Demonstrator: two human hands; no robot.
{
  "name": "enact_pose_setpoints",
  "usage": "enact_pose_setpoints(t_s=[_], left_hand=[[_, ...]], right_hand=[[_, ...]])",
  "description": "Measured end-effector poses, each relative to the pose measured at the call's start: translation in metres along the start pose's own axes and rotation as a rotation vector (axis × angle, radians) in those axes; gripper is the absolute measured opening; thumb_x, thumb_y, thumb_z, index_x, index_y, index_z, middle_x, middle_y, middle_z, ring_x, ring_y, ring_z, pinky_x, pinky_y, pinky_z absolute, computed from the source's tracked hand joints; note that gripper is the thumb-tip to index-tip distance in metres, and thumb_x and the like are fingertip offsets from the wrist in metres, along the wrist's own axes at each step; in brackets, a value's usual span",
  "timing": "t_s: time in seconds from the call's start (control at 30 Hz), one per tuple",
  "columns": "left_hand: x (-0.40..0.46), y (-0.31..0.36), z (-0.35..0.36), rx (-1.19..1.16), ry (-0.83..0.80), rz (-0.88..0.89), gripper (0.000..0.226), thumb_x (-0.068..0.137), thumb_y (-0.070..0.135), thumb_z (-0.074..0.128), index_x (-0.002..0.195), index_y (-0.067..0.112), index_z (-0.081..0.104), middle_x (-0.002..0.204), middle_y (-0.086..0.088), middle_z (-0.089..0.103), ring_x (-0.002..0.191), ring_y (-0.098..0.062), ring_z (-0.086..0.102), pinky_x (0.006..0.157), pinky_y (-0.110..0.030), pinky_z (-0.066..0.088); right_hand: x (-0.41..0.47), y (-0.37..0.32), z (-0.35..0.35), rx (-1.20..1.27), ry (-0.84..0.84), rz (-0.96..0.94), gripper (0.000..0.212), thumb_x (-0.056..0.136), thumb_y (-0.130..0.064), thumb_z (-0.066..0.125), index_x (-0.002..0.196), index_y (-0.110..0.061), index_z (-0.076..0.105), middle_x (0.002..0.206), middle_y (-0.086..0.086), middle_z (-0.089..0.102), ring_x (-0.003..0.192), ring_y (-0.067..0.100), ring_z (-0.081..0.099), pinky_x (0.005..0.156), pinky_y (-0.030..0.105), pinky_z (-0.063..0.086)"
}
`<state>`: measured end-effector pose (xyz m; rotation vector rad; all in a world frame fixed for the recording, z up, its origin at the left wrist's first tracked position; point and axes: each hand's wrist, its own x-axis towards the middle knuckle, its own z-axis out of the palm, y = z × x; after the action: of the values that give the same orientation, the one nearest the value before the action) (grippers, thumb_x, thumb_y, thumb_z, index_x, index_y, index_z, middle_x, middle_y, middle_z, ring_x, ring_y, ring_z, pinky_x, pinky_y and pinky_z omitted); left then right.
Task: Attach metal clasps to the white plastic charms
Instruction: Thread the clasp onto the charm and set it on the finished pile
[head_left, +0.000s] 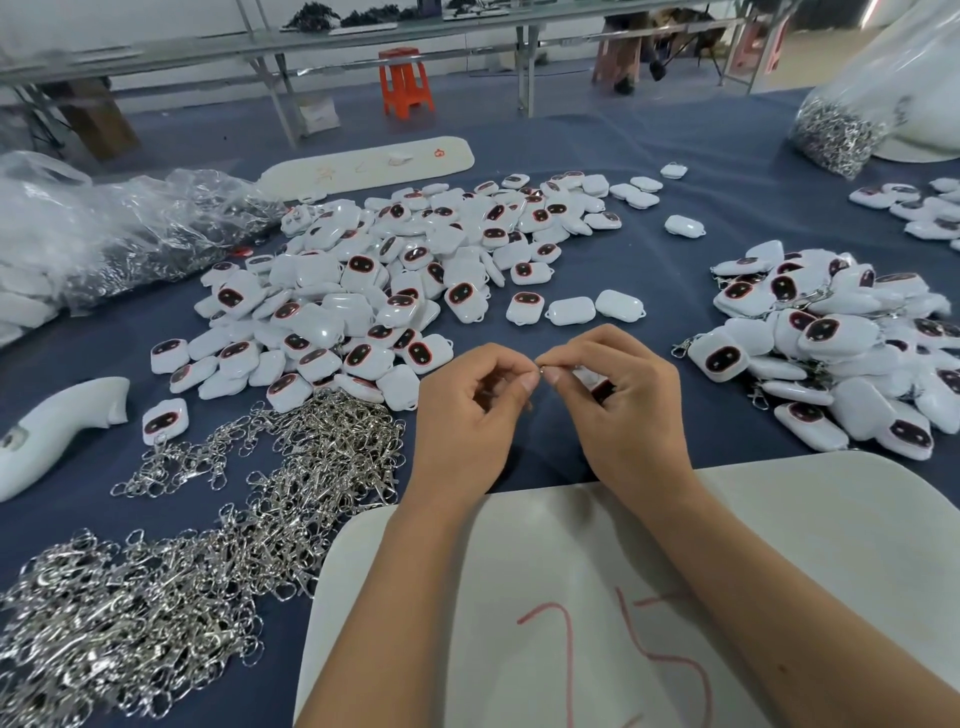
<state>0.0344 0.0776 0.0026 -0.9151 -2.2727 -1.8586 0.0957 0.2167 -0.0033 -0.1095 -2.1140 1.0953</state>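
**Clasp and charm met at the fingertips, mid-desk**

Head view. Both hands raised just above the blue desk (675, 156), at the near centre, fingertips touching tip to tip. Left hand (467, 410) curled, thumb and forefinger pinching a small metal clasp (540, 370) at the meeting point; only a glint of it visible, long axis not discernible. Right hand (623, 410) likewise curled, fingers (558, 375) pinched at the same spot, with a white charm (597, 383) tucked under the palm side, its dark red-rimmed face partly showing. Charm lying immediately right of the clasp, touching or nearly so; exact contact hidden by the fingertips. Loop of the charm not visible.

Judged: joining step in hand, clasp to be hooked rightward into the charm's loop; right hand nearer the charm, left nearer the clasp.

Supplies: loose clasps (218, 530) heaped near left; unfinished charms (384, 270) piled far centre-left; charms with clasps fitted (831, 353) piled right. White board (779, 519) with red markings under the forearms, near edge. Clear bags (104, 228) far left, another bag of metal parts (841, 135) far right.
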Motion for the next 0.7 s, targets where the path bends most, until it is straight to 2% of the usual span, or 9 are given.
enact_pose_setpoints(t_s=[0.23,0.4,0.57,0.7], left_hand=[[0.0,-0.004,0.004,0.049,-0.023,0.013,0.017,0.097,0.0,0.06,0.085,0.011,0.066,0.07,0.005,0.064,0.067,-0.013,0.062,0.069,-0.026,0.049],[0.0,-0.006,0.011,0.157,0.034,0.04,0.021,0.098,0.0,0.056,0.083,0.013,0.061,0.068,0.006,0.061,0.066,-0.011,0.058,0.065,-0.012,0.038],[0.0,-0.007,0.011,0.168,0.059,0.063,0.021,0.098,0.003,0.057,0.085,0.018,0.062,0.067,0.007,0.062,0.069,-0.013,0.06,0.066,-0.013,0.039],[0.001,-0.006,0.012,0.176,0.049,0.088,0.019,0.1,0.005,0.058,0.087,0.016,0.066,0.069,0.007,0.062,0.069,-0.013,0.061,0.067,-0.014,0.04]], right_hand=[[0.001,-0.001,-0.001,-0.01,-0.018,-0.02,0.015,0.088,0.004,0.076,0.089,-0.01,0.081,0.089,-0.001,0.072,0.084,0.015,0.068,0.077,0.035,0.054],[0.0,-0.002,-0.001,-0.027,0.021,-0.045,0.016,0.087,0.005,0.076,0.085,-0.011,0.08,0.086,-0.004,0.071,0.081,0.014,0.068,0.075,0.034,0.053],[-0.001,-0.001,-0.001,-0.031,0.061,-0.092,0.018,0.086,0.007,0.076,0.086,-0.011,0.08,0.087,-0.005,0.071,0.082,0.013,0.068,0.073,0.032,0.054],[0.0,0.001,-0.001,-0.006,0.074,-0.097,0.018,0.086,0.008,0.076,0.086,-0.01,0.08,0.087,-0.005,0.071,0.083,0.012,0.069,0.075,0.027,0.054]])
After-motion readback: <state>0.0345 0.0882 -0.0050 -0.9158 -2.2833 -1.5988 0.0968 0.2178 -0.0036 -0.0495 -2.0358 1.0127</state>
